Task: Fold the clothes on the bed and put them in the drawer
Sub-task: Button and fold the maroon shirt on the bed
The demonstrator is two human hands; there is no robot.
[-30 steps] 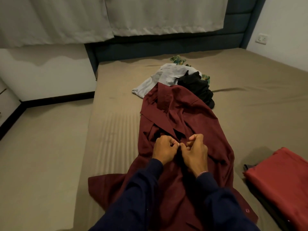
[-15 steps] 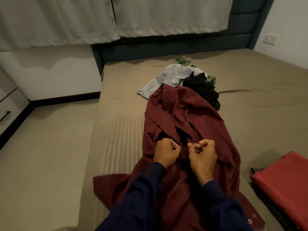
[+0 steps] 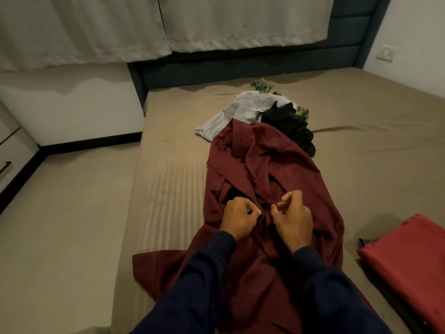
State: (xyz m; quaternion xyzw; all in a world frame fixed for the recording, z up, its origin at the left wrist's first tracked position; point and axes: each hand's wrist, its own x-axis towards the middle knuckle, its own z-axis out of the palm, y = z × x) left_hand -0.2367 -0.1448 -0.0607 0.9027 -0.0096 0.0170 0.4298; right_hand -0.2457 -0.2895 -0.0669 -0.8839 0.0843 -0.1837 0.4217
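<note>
A maroon shirt (image 3: pixel 272 169) lies lengthwise on the tan bed (image 3: pixel 361 165), collar toward the headboard. My left hand (image 3: pixel 239 219) and my right hand (image 3: pixel 292 218) sit side by side at the shirt's front opening, each pinching an edge of the fabric between thumb and curled fingers. Beyond the shirt lie light grey jeans (image 3: pixel 240 112), a black garment (image 3: pixel 291 126) and a bit of green patterned cloth (image 3: pixel 261 84). At the right edge a folded red garment (image 3: pixel 409 256) rests on a dark one.
A dark blue headboard (image 3: pixel 240 66) and pale curtains (image 3: pixel 144 25) stand behind the bed. Tan floor (image 3: pixel 60 225) lies to the left, with a drawer unit (image 3: pixel 9 155) at the far left edge. A wall socket (image 3: pixel 386 53) sits at the right.
Both hands stay at the shirt's front opening, working the edges; they drew slightly apart half a second ago and are close together again. The view has shifted a little.
</note>
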